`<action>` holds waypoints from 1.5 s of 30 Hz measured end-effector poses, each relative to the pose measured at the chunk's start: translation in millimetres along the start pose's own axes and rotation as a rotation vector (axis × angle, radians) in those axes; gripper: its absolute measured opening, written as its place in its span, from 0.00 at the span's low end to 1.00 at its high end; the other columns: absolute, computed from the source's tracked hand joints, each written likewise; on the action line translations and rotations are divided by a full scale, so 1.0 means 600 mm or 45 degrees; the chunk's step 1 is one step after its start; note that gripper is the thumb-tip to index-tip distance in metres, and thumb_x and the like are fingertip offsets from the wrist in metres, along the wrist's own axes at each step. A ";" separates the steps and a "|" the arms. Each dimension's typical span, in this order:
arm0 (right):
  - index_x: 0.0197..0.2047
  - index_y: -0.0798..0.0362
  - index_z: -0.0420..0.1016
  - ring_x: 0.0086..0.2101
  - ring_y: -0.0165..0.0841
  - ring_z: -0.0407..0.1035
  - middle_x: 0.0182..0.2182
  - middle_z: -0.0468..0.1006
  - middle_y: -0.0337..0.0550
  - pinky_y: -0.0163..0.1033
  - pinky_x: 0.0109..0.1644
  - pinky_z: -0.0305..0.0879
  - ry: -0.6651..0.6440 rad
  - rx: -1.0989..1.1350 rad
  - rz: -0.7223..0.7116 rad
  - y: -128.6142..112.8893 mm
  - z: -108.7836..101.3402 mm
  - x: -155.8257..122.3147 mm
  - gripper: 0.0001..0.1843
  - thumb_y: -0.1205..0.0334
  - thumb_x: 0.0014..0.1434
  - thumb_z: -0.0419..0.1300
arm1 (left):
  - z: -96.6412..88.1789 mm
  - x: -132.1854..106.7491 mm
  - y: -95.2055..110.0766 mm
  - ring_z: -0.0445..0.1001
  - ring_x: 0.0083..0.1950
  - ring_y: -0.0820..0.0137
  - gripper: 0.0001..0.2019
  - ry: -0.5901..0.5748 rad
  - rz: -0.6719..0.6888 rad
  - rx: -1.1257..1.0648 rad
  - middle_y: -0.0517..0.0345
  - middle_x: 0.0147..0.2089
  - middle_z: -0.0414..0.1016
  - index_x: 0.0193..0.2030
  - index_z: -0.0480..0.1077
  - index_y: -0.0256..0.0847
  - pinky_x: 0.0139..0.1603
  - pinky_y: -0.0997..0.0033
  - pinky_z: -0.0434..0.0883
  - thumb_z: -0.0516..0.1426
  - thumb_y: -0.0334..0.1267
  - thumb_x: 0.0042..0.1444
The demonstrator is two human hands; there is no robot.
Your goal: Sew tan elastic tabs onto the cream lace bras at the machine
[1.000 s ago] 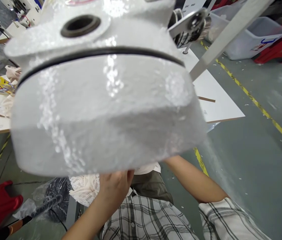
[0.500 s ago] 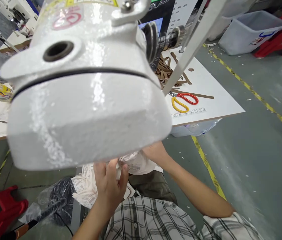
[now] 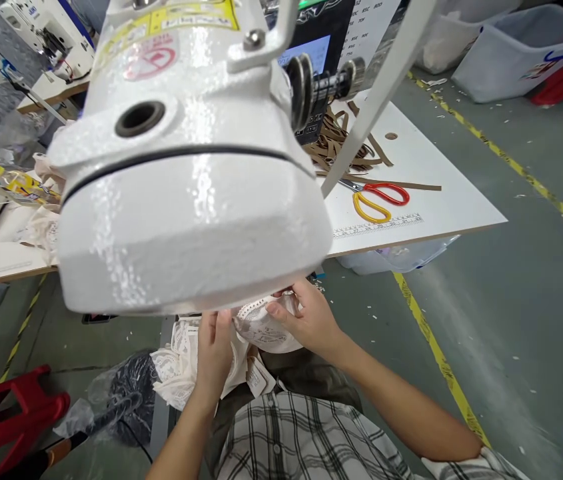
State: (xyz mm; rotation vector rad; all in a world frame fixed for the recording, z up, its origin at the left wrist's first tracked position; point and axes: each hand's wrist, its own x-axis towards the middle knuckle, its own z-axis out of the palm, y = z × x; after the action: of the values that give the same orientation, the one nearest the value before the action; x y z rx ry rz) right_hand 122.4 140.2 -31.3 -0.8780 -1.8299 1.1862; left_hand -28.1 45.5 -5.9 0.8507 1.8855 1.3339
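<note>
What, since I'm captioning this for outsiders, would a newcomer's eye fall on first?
The big white machine head comes first, filling the upper middle of the view. Just below it, the right grip holds pale, partly lacy fabric, the left grip against it too. On the white tabletop at right, scissors with one red and one yellow handle lie near brown strips.

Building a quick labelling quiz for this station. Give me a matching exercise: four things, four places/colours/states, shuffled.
Things
1. Scissors
2. Pale fabric piece
3. Stool
4. Brown strips

Descriptions
A. Near the lower left corner of the picture
B. In a loose heap on the white tabletop
C. Part red, part yellow
D. Held by the right hand

Pairs: 1-C, 2-D, 3-A, 4-B
</note>
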 end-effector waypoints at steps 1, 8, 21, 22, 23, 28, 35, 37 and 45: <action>0.39 0.49 0.67 0.33 0.33 0.68 0.33 0.72 0.41 0.38 0.37 0.65 0.000 0.001 0.003 0.000 0.001 0.000 0.14 0.47 0.62 0.59 | -0.001 0.001 -0.004 0.75 0.43 0.64 0.20 0.016 -0.019 -0.012 0.52 0.42 0.77 0.44 0.71 0.40 0.42 0.67 0.71 0.52 0.56 0.64; 0.40 0.49 0.67 0.33 0.32 0.67 0.32 0.70 0.40 0.37 0.34 0.62 -0.021 -0.010 0.039 -0.008 0.000 0.002 0.14 0.48 0.62 0.59 | -0.003 0.008 -0.032 0.76 0.43 0.65 0.15 0.079 -0.094 -0.321 0.55 0.41 0.76 0.42 0.70 0.42 0.42 0.68 0.73 0.56 0.52 0.61; 0.45 0.50 0.65 0.34 0.31 0.64 0.34 0.66 0.39 0.37 0.36 0.64 -0.005 0.041 0.215 -0.032 0.012 0.008 0.18 0.49 0.59 0.62 | -0.003 0.007 -0.005 0.71 0.41 0.70 0.10 0.072 0.078 -0.295 0.57 0.40 0.71 0.42 0.70 0.42 0.44 0.73 0.69 0.55 0.47 0.64; 0.44 0.50 0.65 0.32 0.30 0.63 0.31 0.65 0.36 0.36 0.34 0.62 -0.015 0.079 0.263 -0.033 0.008 0.007 0.18 0.48 0.58 0.62 | -0.004 0.000 -0.002 0.70 0.38 0.71 0.10 0.057 0.093 -0.254 0.58 0.38 0.70 0.42 0.69 0.42 0.41 0.74 0.68 0.55 0.46 0.64; 0.44 0.51 0.65 0.30 0.30 0.62 0.29 0.64 0.35 0.35 0.32 0.61 -0.037 0.117 0.315 -0.033 0.001 0.004 0.19 0.48 0.58 0.63 | -0.005 -0.009 0.001 0.69 0.36 0.72 0.10 0.033 0.108 -0.206 0.59 0.37 0.69 0.41 0.69 0.42 0.39 0.74 0.68 0.55 0.46 0.64; 0.44 0.50 0.76 0.32 0.32 0.70 0.32 0.76 0.39 0.36 0.33 0.64 -0.273 0.208 0.410 -0.035 -0.057 -0.028 0.15 0.50 0.60 0.61 | -0.001 -0.053 0.007 0.72 0.38 0.68 0.11 -0.317 0.103 0.035 0.56 0.37 0.73 0.41 0.71 0.42 0.40 0.71 0.69 0.55 0.47 0.64; 0.37 0.48 0.79 0.30 0.30 0.70 0.31 0.78 0.39 0.35 0.32 0.58 -0.329 -0.330 0.063 -0.030 -0.087 -0.099 0.07 0.64 0.62 0.58 | 0.042 -0.056 0.005 0.72 0.55 0.61 0.19 -0.693 -0.357 -0.663 0.49 0.48 0.77 0.49 0.75 0.40 0.61 0.61 0.65 0.56 0.51 0.62; 0.34 0.49 0.76 0.27 0.29 0.66 0.27 0.75 0.39 0.36 0.29 0.53 -0.234 -0.593 -0.107 -0.021 -0.085 -0.115 0.09 0.68 0.61 0.56 | 0.048 -0.065 0.010 0.74 0.50 0.65 0.14 -0.624 -0.417 -0.858 0.55 0.38 0.76 0.44 0.75 0.41 0.58 0.63 0.67 0.57 0.49 0.61; 0.24 0.48 0.67 0.22 0.30 0.60 0.18 0.69 0.37 0.37 0.26 0.51 0.241 -0.676 -0.542 -0.003 -0.082 -0.141 0.16 0.74 0.59 0.53 | 0.038 -0.135 -0.014 0.57 0.24 0.73 0.24 -0.336 -0.180 -0.822 0.66 0.19 0.49 0.20 0.56 0.41 0.43 0.63 0.67 0.52 0.50 0.65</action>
State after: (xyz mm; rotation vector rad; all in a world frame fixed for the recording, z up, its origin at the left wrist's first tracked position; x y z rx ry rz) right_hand 204.7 87.5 -35.8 -0.7885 -2.0693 0.3429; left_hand 35.0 -10.4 -8.0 0.5124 1.1746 1.5227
